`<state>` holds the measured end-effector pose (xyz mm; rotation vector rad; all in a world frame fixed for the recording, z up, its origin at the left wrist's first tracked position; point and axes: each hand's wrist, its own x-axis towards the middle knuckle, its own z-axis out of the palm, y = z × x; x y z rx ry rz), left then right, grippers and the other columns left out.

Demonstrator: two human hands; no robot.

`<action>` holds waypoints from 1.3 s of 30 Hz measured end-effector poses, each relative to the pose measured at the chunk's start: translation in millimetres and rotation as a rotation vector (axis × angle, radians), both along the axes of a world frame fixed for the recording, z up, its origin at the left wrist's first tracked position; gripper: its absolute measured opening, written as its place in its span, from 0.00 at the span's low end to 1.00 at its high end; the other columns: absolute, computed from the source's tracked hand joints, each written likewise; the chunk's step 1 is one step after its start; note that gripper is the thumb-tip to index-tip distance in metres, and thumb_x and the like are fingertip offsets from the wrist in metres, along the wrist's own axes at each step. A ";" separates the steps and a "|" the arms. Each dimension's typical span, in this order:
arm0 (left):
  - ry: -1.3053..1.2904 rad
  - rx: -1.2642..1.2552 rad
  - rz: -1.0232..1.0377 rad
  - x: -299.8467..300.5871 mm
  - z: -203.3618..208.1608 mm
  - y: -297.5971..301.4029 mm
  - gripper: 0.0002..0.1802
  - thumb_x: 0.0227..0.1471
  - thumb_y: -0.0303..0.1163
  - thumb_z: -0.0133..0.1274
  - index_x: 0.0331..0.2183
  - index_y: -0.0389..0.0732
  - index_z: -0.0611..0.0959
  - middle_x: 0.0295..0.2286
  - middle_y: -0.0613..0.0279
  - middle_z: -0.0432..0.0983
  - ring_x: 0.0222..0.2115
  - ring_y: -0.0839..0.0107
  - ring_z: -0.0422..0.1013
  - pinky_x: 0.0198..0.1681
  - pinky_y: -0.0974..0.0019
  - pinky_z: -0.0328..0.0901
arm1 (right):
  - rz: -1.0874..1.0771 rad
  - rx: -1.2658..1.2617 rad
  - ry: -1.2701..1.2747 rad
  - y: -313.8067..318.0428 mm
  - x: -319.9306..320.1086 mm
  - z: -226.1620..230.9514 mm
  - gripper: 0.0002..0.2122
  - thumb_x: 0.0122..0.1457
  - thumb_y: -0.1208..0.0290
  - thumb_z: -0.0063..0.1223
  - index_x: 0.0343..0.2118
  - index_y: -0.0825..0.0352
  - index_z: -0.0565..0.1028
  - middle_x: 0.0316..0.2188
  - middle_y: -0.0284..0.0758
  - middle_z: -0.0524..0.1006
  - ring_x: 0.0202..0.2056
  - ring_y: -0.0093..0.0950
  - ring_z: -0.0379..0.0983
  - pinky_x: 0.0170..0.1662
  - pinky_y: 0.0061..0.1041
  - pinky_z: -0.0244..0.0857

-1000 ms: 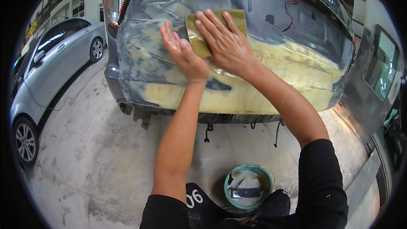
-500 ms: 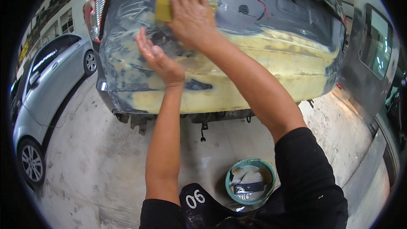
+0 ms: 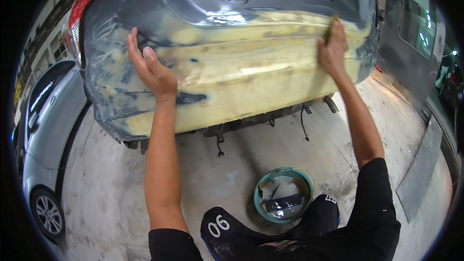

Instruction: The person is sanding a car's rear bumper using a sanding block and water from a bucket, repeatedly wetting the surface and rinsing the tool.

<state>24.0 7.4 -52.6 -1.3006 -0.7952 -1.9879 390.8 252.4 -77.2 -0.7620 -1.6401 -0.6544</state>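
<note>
A dark grey car's rear panel point(image 3: 232, 94) spreads across the view, its middle and lower part coated with cream-yellow filler that has grey patches. At the right of the filler, my right hand point(image 3: 333, 50) is held up edge-on, slightly blurred. A sliver of a yellow sandpaper sheet point(image 3: 336, 18) shows at its fingertips; the rest is hidden behind the hand. Over the panel's left part, my left hand point(image 3: 153, 70) has its fingers stretched out and holds nothing. Whether it touches the surface I cannot tell. Wet whitish smears mark the panel's upper left.
A green bucket point(image 3: 284, 195) of cloudy water with a dark block in it stands on the floor by my knees. A silver car point(image 3: 55, 130) is at the left. A grey door panel point(image 3: 408, 38) stands at the right. Wires hang under the rear panel.
My right hand has moved from the upper left of the panel to its right side with the sandpaper. The left hand stays over the left part. The view has shifted.
</note>
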 end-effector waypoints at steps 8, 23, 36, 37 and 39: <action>0.381 -0.344 0.768 -5.9 -1.3 16.6 0.31 0.62 0.42 0.41 0.65 0.50 0.65 0.68 0.62 0.48 0.70 0.49 0.37 0.65 0.31 0.29 | 0.191 0.263 -0.249 -145.4 -209.1 23.4 0.32 0.60 0.63 0.44 0.67 0.65 0.58 0.70 0.40 0.53 0.72 0.37 0.41 0.71 0.53 0.25; 0.497 -0.393 0.925 1.1 -2.0 19.5 0.33 0.64 0.42 0.36 0.68 0.46 0.55 0.70 0.62 0.43 0.70 0.50 0.34 0.66 0.32 0.29 | -0.131 0.004 0.492 133.4 67.7 37.2 0.32 0.66 0.53 0.37 0.68 0.67 0.53 0.69 0.46 0.53 0.70 0.44 0.44 0.69 0.50 0.38; 0.802 -0.584 0.940 95.5 -19.2 58.3 0.37 0.61 0.51 0.42 0.67 0.46 0.59 0.69 0.63 0.44 0.70 0.58 0.35 0.68 0.40 0.27 | 0.730 -0.495 -0.027 -185.1 -56.1 -146.3 0.31 0.55 0.83 0.38 0.65 0.69 0.60 0.68 0.40 0.58 0.70 0.38 0.49 0.71 0.44 0.40; 0.845 -0.594 0.930 119.6 -12.9 67.2 0.38 0.61 0.51 0.43 0.67 0.46 0.59 0.69 0.64 0.44 0.70 0.59 0.35 0.69 0.41 0.27 | 0.723 -0.796 0.114 -188.3 -36.4 -203.1 0.29 0.57 0.79 0.38 0.65 0.71 0.59 0.66 0.46 0.60 0.68 0.41 0.52 0.69 0.40 0.44; 0.925 -0.625 0.917 161.5 -1.2 86.8 0.38 0.60 0.52 0.44 0.67 0.47 0.59 0.70 0.66 0.43 0.71 0.61 0.35 0.69 0.42 0.28 | 0.644 -1.369 0.528 -196.9 -5.8 -316.7 0.27 0.62 0.72 0.38 0.65 0.74 0.58 0.62 0.58 0.63 0.65 0.47 0.58 0.66 0.34 0.52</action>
